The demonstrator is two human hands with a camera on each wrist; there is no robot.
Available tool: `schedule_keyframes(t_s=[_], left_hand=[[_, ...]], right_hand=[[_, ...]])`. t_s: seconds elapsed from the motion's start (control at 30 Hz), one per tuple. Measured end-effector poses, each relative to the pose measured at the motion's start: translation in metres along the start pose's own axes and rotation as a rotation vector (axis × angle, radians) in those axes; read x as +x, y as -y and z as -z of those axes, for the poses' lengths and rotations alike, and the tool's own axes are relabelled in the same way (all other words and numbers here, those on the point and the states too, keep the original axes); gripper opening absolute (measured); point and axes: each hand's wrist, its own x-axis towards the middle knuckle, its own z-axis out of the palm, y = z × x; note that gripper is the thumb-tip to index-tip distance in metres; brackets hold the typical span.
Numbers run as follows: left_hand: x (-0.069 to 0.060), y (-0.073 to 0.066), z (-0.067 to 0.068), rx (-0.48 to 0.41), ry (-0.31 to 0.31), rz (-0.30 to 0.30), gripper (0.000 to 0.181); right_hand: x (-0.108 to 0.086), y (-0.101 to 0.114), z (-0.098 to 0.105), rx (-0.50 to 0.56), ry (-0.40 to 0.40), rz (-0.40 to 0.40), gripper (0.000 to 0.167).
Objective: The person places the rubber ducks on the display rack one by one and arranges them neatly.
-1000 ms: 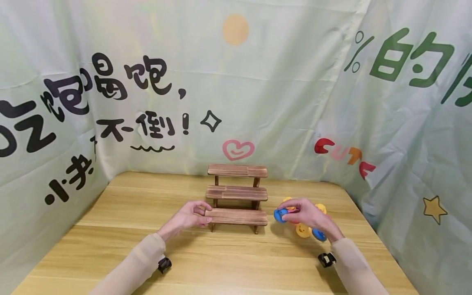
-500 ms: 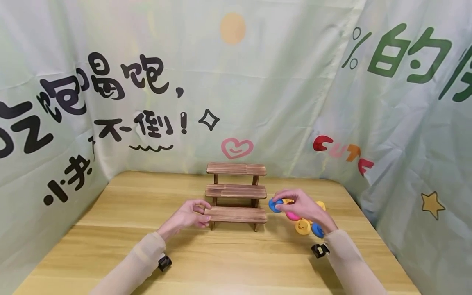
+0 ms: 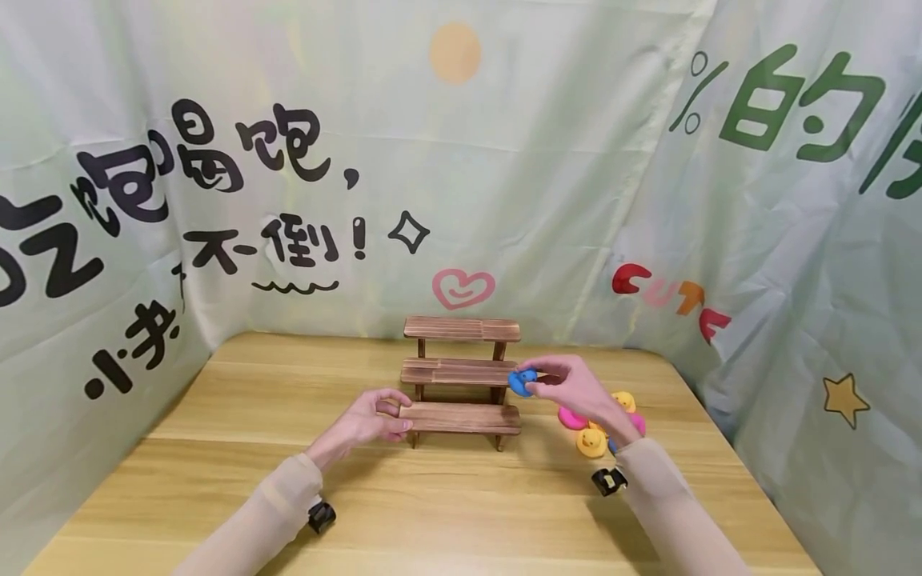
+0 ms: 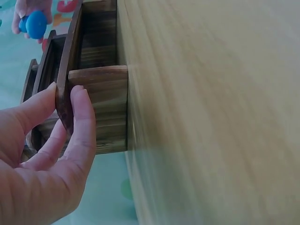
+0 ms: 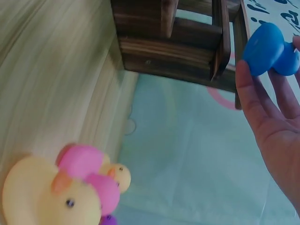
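Observation:
A three-tier wooden stand (image 3: pixel 461 418) stands on the table, its tiers rising toward the back. My left hand (image 3: pixel 363 420) pinches the left end of the lowest tier; the left wrist view shows the thumb (image 4: pixel 40 105) on top and fingertips below the board. My right hand (image 3: pixel 579 390) holds a small blue rubber duck (image 3: pixel 522 382) between thumb and fingers, at the right end of the middle tier. Whether the duck touches that tier cannot be told. In the right wrist view the blue duck (image 5: pixel 263 49) is clear of the table.
Several rubber ducks sit in a cluster right of the stand, among them a yellow duck (image 3: pixel 592 442) and a pink duck (image 3: pixel 572 418); my right forearm partly hides them. A printed cloth (image 3: pixel 547 200) hangs behind and along both sides of the wooden table (image 3: pixel 446 512).
My right hand has carried the blue duck up and left, from beside the cluster to the middle tier's right end. The left hand has kept its hold on the stand.

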Motion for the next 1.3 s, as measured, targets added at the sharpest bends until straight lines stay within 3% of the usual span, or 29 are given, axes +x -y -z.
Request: schedule_keyframes(t_s=[0.23,0.53,0.8,1.03,1.3], left_hand=[[0.001,-0.001,0.001,-0.005,0.015,-0.007,0.046],[0.001,-0.005,0.002,-0.010,0.004,0.005,0.047],[0.001,-0.001,0.002,-0.026,0.041,-0.002,0.049],[0.001,0.000,0.002,-0.024,0.037,0.010,0.048],[0.001,-0.001,0.001,-0.050,0.050,0.027,0.047]], right_hand=[[0.012,0.010,-0.007,0.063,0.030,0.062,0.023],[0.024,0.018,-0.019,0.070,0.055,0.116,0.017],[0.031,0.024,-0.038,0.078,0.085,0.085,0.023],[0.044,0.035,-0.053,0.121,0.024,0.111,0.035],[0.062,0.041,-0.061,0.167,-0.092,0.138,0.037]])
